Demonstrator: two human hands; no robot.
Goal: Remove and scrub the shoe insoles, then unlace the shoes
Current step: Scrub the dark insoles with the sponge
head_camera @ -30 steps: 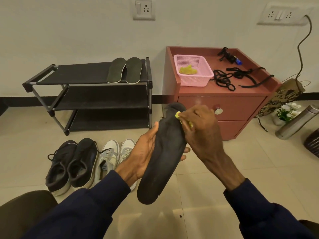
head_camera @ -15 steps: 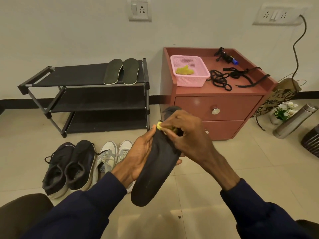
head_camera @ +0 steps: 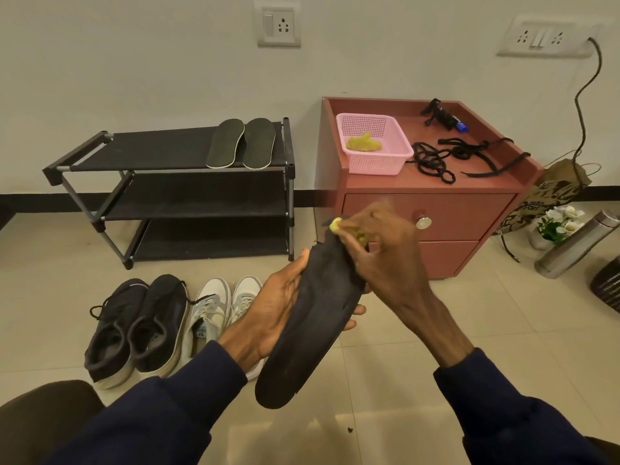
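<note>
In front of the red cabinet [head_camera: 466, 213], the left hand [head_camera: 278, 310] cups the black insole [head_camera: 312, 327] from beneath, thumb on its left edge, fingertips showing past its right edge. The right hand [head_camera: 389, 263], blurred, curls round a yellow scrubber [head_camera: 335, 225] pressed on the insole's upper end. Two more insoles [head_camera: 241, 143] lie side by side on the shoe rack [head_camera: 151, 152]; black shoes [head_camera: 134, 327] and white shoes [head_camera: 221, 307] stand on the floor [head_camera: 486, 330]; loose laces [head_camera: 432, 162] lie on the cabinet's surface beside a pink basket [head_camera: 375, 164]

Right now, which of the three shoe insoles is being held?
The long black insole, gripped by the left hand while the right hand holds a yellow scrubber against it; the other two insoles lie together on the black rack.
</note>
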